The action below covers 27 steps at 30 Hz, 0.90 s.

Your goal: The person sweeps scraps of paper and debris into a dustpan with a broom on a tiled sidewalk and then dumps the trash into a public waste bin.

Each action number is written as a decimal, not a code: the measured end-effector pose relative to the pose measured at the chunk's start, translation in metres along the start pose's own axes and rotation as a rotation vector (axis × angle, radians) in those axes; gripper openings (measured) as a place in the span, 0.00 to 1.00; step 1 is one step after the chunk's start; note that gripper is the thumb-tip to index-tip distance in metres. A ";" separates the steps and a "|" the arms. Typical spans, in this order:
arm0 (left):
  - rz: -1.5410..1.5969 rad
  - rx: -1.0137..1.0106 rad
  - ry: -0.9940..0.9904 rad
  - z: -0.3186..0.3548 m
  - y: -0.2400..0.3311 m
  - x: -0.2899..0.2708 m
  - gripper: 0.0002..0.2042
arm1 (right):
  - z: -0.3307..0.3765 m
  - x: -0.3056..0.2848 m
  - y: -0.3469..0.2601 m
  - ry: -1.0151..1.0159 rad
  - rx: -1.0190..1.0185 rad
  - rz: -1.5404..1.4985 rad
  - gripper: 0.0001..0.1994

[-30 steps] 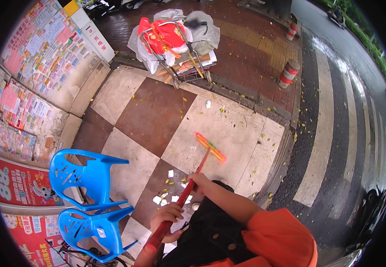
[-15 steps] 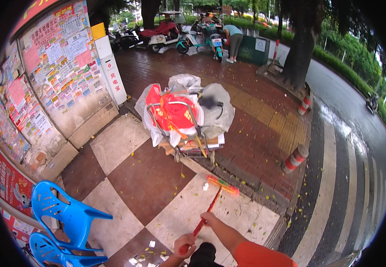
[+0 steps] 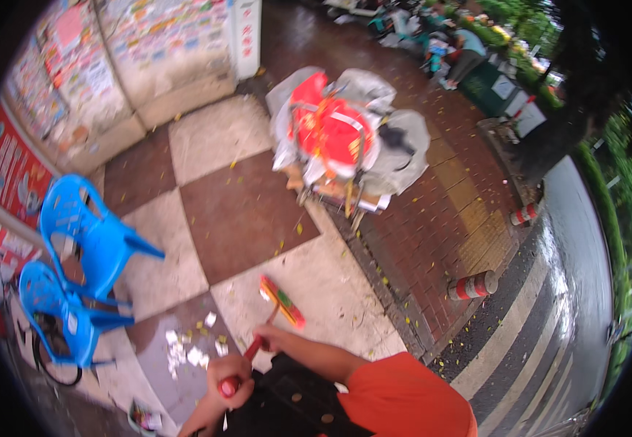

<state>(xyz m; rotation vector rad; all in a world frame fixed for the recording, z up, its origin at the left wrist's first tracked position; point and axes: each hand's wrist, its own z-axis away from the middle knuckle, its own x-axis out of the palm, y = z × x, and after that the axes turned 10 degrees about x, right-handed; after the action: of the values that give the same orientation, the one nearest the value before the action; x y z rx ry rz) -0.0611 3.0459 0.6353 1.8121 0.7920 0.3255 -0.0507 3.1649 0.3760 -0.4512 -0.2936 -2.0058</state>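
Observation:
Both my hands grip the red handle of a broom (image 3: 282,301). My left hand (image 3: 227,380) is closed round the top end of the handle. Farther down it, my right hand (image 3: 267,338) is wrapped round the shaft, the arm coming from an orange sleeve. The broom's red, yellow and green head rests slantwise on a pale floor tile. White paper scraps (image 3: 177,351) lie scattered on a dark tile to the left of the broom head, apart from it.
Two blue plastic armchairs (image 3: 86,240) stand at the left by a poster-covered wall (image 3: 177,54). A cart heaped with bags and cardboard (image 3: 338,146) stands ahead. Red-and-white bollards (image 3: 472,285) line the kerb by the wet road. A bent-over person (image 3: 469,57) is far off.
The view has swung down and to the right. The broom head has come closer and left toward the paper scraps, and has turned. Both hands keep hold of the handle.

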 end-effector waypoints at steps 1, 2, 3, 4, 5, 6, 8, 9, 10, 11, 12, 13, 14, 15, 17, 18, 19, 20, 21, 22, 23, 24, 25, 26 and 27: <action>0.006 0.024 0.006 -0.002 0.011 -0.004 0.05 | -0.008 0.009 0.001 0.049 0.054 0.030 0.06; -0.010 0.065 0.032 0.000 0.023 -0.012 0.05 | 0.011 0.027 0.001 0.020 0.069 0.026 0.05; 0.004 0.075 0.064 0.011 0.039 -0.022 0.06 | 0.025 0.046 0.007 -0.027 0.048 0.001 0.05; 0.029 0.102 0.093 0.023 0.054 -0.030 0.06 | 0.037 0.059 0.012 -0.059 0.018 -0.032 0.05; 0.053 0.088 0.106 0.030 0.069 -0.035 0.05 | 0.052 0.068 0.013 -0.067 0.025 -0.076 0.05; 0.105 0.122 0.083 0.032 0.068 -0.038 0.05 | 0.063 0.063 0.011 -0.063 0.017 -0.152 0.05; 0.080 0.139 0.120 0.043 0.055 -0.035 0.05 | 0.044 0.043 0.004 0.042 -0.084 -0.181 0.04; 0.048 0.103 0.149 0.058 0.040 -0.029 0.05 | 0.049 0.040 -0.005 0.127 -0.143 -0.087 0.04; 0.044 0.093 0.189 0.070 0.021 -0.020 0.05 | 0.029 0.025 -0.012 0.171 -0.203 -0.024 0.03; 0.038 0.062 0.237 0.085 -0.002 -0.007 0.06 | 0.006 0.010 -0.022 0.235 -0.222 0.101 0.03; 0.015 0.029 0.246 0.090 -0.025 0.003 0.08 | -0.012 -0.005 -0.036 0.365 -0.159 0.244 0.02; 0.023 -0.025 0.293 0.094 -0.044 0.019 0.08 | -0.028 -0.020 -0.043 0.429 -0.109 0.324 0.02; 0.059 -0.012 0.273 0.097 -0.058 0.028 0.08 | -0.038 -0.023 -0.047 0.496 -0.062 0.399 0.02; 0.057 -0.020 0.367 0.108 -0.064 0.024 0.07 | -0.054 -0.017 -0.045 0.516 -0.069 0.424 0.02; 0.069 -0.035 0.486 0.123 -0.063 0.000 0.07 | -0.060 0.009 -0.038 0.445 -0.098 0.318 0.02; 0.074 -0.039 0.525 0.129 -0.055 -0.021 0.06 | -0.057 0.032 -0.032 0.418 -0.066 0.389 0.00; 0.050 -0.053 0.629 0.132 -0.034 -0.036 0.06 | -0.062 0.056 -0.016 0.284 -0.002 0.410 0.04; 0.032 -0.048 0.720 0.136 -0.015 -0.051 0.05 | -0.074 0.078 0.001 0.209 0.049 0.444 0.03; 0.006 -0.045 0.768 0.142 0.006 -0.060 0.05 | -0.057 0.117 0.014 0.192 0.123 0.489 0.04; -0.021 -0.032 0.803 0.145 0.025 -0.068 0.05 | -0.056 0.141 0.031 0.143 0.169 0.499 0.04; -0.070 -0.043 0.823 0.147 0.038 -0.073 0.06 | -0.065 0.160 0.049 0.114 0.195 0.468 0.04; -0.120 -0.056 0.846 0.151 0.051 -0.076 0.06 | -0.073 0.176 0.063 0.073 0.212 0.535 0.04; -0.165 -0.067 0.872 0.155 0.062 -0.077 0.06 | -0.069 0.193 0.070 0.054 0.302 0.552 0.05; -0.201 -0.088 0.868 0.158 0.074 -0.075 0.06 | -0.067 0.208 0.075 0.086 0.374 0.654 0.05; -0.237 -0.108 0.861 0.158 0.087 -0.073 0.06 | -0.059 0.217 0.083 0.008 0.401 0.666 0.05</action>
<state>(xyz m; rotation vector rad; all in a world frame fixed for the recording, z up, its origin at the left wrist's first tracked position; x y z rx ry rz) 0.0059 2.8652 0.6651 1.4223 1.5269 1.0007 -0.0782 2.9309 0.4180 -0.2384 -0.4598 -1.2594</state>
